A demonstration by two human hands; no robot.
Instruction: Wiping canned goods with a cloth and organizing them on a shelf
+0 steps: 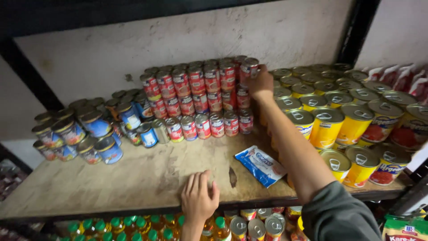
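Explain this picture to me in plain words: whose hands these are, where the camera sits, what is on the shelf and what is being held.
There is no machine here. A person wears a camera on the head, and it looks down at their own two bare hands in front of a storage rack.

The right hand reaches to the back of the wooden shelf and grips a small red can at the top right corner of a stack of red cans. The left hand lies flat on the shelf's front edge and holds nothing.

Left of the red stack stand blue-labelled cans. On the right are larger yellow cans with pull-ring lids. A blue and white pouch lies flat on the wood beside the right forearm. On the level below, bottles with green caps and more cans show.
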